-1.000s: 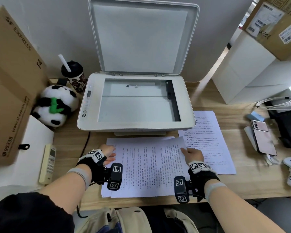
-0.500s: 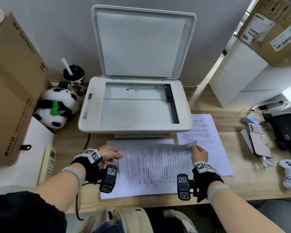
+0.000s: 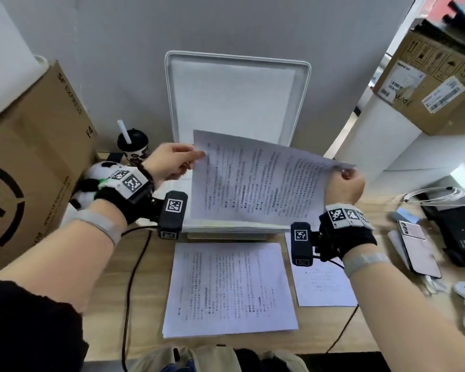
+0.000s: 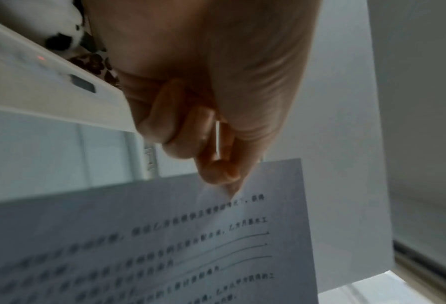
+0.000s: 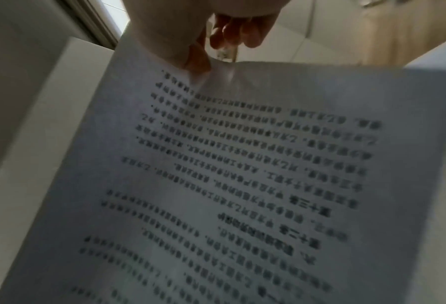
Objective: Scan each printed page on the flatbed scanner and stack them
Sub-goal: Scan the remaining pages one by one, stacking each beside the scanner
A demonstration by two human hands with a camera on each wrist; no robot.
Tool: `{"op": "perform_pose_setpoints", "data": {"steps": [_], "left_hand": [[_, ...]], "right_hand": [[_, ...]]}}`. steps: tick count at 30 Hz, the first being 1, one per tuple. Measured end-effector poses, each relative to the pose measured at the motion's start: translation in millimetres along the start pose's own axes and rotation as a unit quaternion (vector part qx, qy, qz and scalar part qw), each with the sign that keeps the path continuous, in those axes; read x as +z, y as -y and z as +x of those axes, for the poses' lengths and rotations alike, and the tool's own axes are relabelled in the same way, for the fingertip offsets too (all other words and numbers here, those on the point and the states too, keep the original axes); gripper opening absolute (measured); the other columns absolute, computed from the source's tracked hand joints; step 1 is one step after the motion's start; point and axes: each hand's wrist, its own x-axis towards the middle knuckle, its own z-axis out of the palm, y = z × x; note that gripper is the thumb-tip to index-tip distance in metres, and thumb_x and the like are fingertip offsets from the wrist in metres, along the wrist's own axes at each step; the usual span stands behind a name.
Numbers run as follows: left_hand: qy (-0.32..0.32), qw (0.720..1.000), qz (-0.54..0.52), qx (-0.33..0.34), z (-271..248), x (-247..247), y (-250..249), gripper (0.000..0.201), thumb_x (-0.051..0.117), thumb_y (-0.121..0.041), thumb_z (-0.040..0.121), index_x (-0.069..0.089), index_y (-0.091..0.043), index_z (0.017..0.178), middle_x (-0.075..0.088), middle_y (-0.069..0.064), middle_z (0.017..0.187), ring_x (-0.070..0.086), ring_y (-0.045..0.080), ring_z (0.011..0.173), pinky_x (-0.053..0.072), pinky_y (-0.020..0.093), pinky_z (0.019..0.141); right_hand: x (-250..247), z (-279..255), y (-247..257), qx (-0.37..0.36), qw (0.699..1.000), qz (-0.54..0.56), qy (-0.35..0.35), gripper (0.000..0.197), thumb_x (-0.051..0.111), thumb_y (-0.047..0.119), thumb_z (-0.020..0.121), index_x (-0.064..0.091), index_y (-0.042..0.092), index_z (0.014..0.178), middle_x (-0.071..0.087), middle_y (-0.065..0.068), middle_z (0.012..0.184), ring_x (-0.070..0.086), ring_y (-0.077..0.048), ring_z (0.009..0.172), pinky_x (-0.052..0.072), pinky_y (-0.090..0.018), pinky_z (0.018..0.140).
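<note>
The held page (image 3: 255,181) is 1 sheet of thin white paper, light and limp. It bows between its supports and would crease or slip under a careless grip. The sound hold is at 2 opposite corners or edges, with light tension across the sheet, and that is the hold in use.

The left hand (image 3: 169,161) pinches the upper left corner between thumb and fingers. The right hand (image 3: 345,187) pinches the right edge near its top corner. The hands are well apart, each clamped on the sheet.

The sheet carries dense black printed text in rows on the side facing the person, with several ruled lines near the left corner. The characters are too blurred in both wrist views to read. The paper buckles slightly at each pinch.

The sheet hangs in the air above the flatbed scanner (image 3: 226,230), in front of its raised lid (image 3: 236,87). The sheet hides the glass in the head view. Judged from this, the page is on its way to the glass and must be turned print-down.

On the surface (image 3: 142,277), a stack of printed pages (image 3: 230,288) lies in front of the scanner. A separate printed page (image 3: 324,288) lies just beside it on the right.
</note>
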Motion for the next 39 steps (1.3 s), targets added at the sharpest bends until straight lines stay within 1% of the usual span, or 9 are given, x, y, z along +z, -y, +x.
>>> {"op": "perform_pose_setpoints", "data": {"steps": [5,8,11,13,16,20,24,29,39], "left_hand": [[-0.08,0.978,-0.189,0.038,8,-20,-21,0.025,0.042,-0.018,0.091,0.062,-0.015,0.077,0.07,0.0,0.071,0.048,0.009,0.046,0.027,0.016,0.039],[-0.111,0.969,-0.222,0.006,11,-28,-3,0.041,0.031,-0.02,0.086,0.067,-0.009,0.07,0.072,0.002,0.07,0.05,0.013,0.055,0.029,0.02,0.043],[-0.163,0.977,-0.134,-0.039,18,-29,29,0.043,0.045,-0.025,0.088,0.071,-0.013,0.056,0.073,0.005,0.08,0.051,0.015,0.061,0.035,0.02,0.046],[-0.162,0.984,-0.028,-0.068,20,-25,47,0.023,0.061,-0.021,0.086,0.074,-0.009,0.072,0.068,0.01,0.09,0.056,0.02,0.074,0.04,0.025,0.059],[-0.14,0.981,0.12,-0.064,23,-18,75,0.019,0.067,-0.019,0.085,0.07,-0.005,0.099,0.063,0.006,0.092,0.056,0.019,0.087,0.041,0.025,0.071],[-0.092,0.974,0.198,-0.066,29,-17,99,0.011,0.063,-0.012,0.087,0.068,-0.014,0.097,0.066,0.012,0.112,0.058,0.023,0.093,0.045,0.031,0.084],[-0.092,0.952,0.279,-0.084,34,-13,107,0.022,0.056,-0.009,0.089,0.065,-0.011,0.108,0.06,0.01,0.122,0.057,0.026,0.106,0.043,0.029,0.089],[-0.084,0.919,0.372,-0.103,37,-7,110,0.03,0.06,-0.018,0.086,0.058,-0.021,0.116,0.044,0.007,0.131,0.052,0.025,0.114,0.043,0.029,0.096],[-0.035,0.893,0.446,-0.051,39,6,109,0.062,0.065,-0.036,0.084,0.039,-0.022,0.139,0.032,-0.001,0.146,0.03,0.021,0.136,0.031,0.04,0.111]], "right_hand": [[18,-3,39,-0.003,0.97,0.232,0.069,0.036,0.043,0.006,0.083,0.062,0.021,0.056,0.06,-0.002,0.065,0.052,-0.01,0.053,0.04,-0.022,0.054],[26,-11,31,0.027,0.959,0.264,0.096,0.033,0.037,0.013,0.084,0.061,0.006,0.062,0.062,-0.005,0.061,0.045,-0.009,0.041,0.029,-0.015,0.039],[32,-16,11,0.057,0.973,0.155,0.163,0.034,0.043,0.022,0.082,0.065,-0.003,0.078,0.061,-0.002,0.073,0.049,-0.01,0.056,0.04,-0.018,0.053],[37,-20,-4,0.053,0.975,0.048,0.212,0.026,0.048,0.011,0.089,0.065,0.006,0.069,0.063,0.004,0.066,0.051,-0.014,0.063,0.037,-0.025,0.07],[47,-29,-30,0.032,0.952,-0.089,0.293,0.019,0.056,0.013,0.089,0.073,0.005,0.09,0.072,-0.011,0.095,0.058,-0.025,0.082,0.037,-0.023,0.075],[55,-30,-59,0.011,0.918,-0.23,0.324,0.02,0.056,0.018,0.085,0.071,0.021,0.098,0.069,-0.002,0.104,0.059,-0.019,0.095,0.044,-0.024,0.08],[54,-32,-65,-0.024,0.906,-0.287,0.309,0.027,0.057,0.015,0.083,0.071,0.019,0.106,0.057,0.004,0.084,0.057,-0.017,0.083,0.043,-0.023,0.074],[55,-31,-65,-0.093,0.892,-0.323,0.302,0.023,0.058,0.014,0.081,0.068,0.019,0.102,0.049,-0.003,0.122,0.05,-0.021,0.113,0.04,-0.025,0.091],[58,-41,-65,-0.186,0.845,-0.388,0.318,0.045,0.06,0.037,0.088,0.05,0.024,0.13,0.046,0.006,0.138,0.036,-0.017,0.13,0.03,-0.036,0.104]]}}
